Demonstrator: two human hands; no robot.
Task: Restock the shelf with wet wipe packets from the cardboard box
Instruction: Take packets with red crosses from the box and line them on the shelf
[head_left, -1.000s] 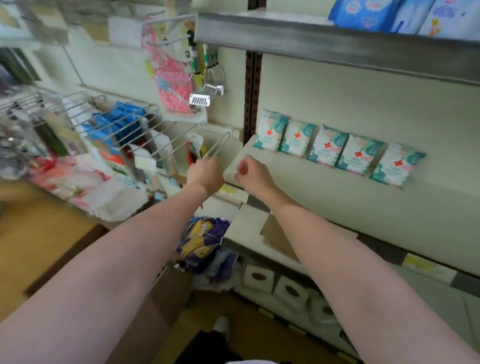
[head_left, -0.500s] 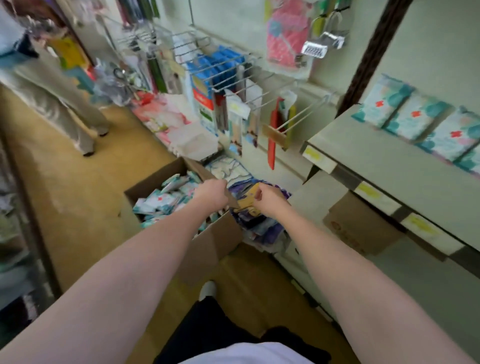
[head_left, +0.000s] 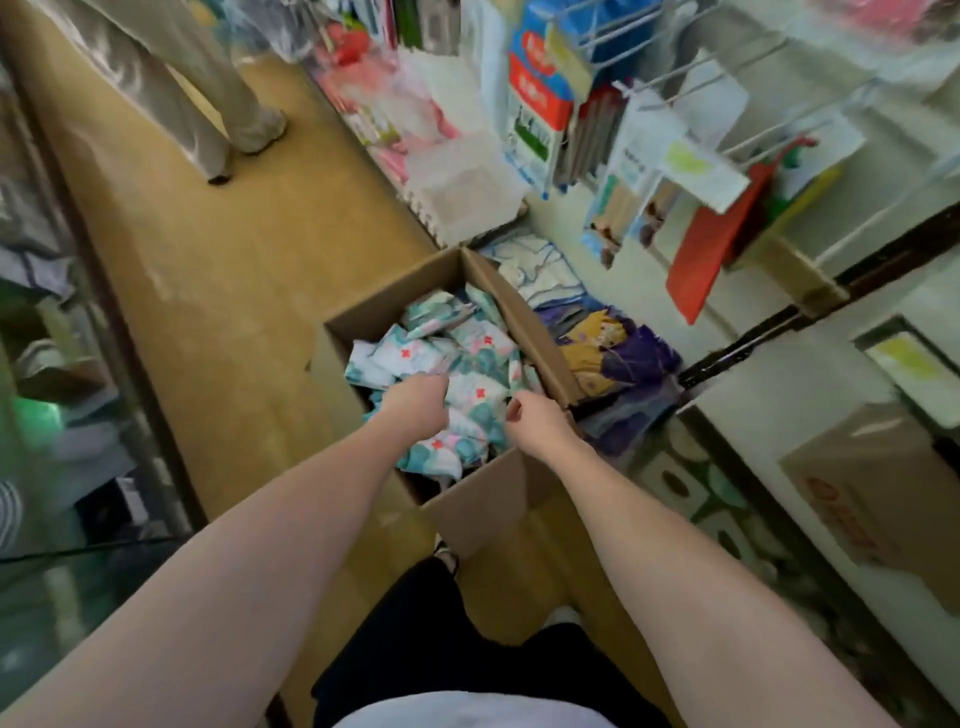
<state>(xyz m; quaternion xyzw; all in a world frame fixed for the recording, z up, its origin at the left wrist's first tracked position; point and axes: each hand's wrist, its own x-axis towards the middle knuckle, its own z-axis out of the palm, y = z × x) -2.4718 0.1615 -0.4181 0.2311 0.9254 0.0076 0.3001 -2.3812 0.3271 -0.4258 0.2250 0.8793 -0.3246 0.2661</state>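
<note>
Here, cardboard box diagonally up-right.

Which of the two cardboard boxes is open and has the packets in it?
The cardboard box on the floor under both hands: open top, full of teal-and-white packets. The other box, on the low shelf at right, looks closed.

Left grip, right grip loosely curled

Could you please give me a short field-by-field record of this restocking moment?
Box: open brown cardboard box on the floor
Contents: loose teal-and-white wet wipe packets with red crosses
Left hand: over the packets, fingers curled, grip unclear
Right hand: over the box's right edge, holding nothing
Bystander: a person's legs, far left
</note>
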